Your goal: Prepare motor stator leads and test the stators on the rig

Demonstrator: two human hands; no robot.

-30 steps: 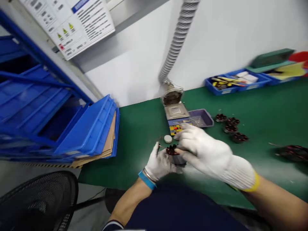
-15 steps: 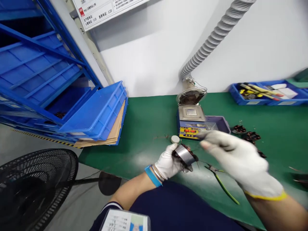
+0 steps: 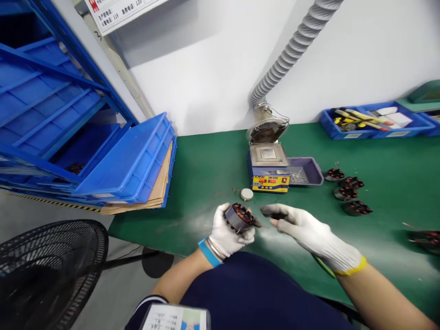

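In the head view my left hand (image 3: 225,233), in a white glove, is closed around a motor stator (image 3: 239,217) with a grey steel ring, dark insulation and copper windings. The stator is tilted, its wound face turned toward the upper right, and thin wires stick out at its right side. My right hand (image 3: 305,229), gloved with dark-stained fingertips, hovers just right of the stator. Its thumb and fingers are apart, with nothing visible between them. Under the right hand a green plier handle (image 3: 325,266) shows; the rest of the pliers is hidden. A small round tin (image 3: 246,194) stands beyond the stator.
Behind are a solder pot (image 3: 270,176) with red digits, an extraction hose (image 3: 282,64) and a purple tray (image 3: 314,172). Several more stators (image 3: 357,208) lie to the right. Blue tool bins (image 3: 350,135) stand at the back; stacked blue crates (image 3: 127,160) and a fan (image 3: 51,270) are left.
The stator has been turned so its wound face shows. My right hand has moved left and closer to it, now covering most of the pliers. The view has shifted slightly right.
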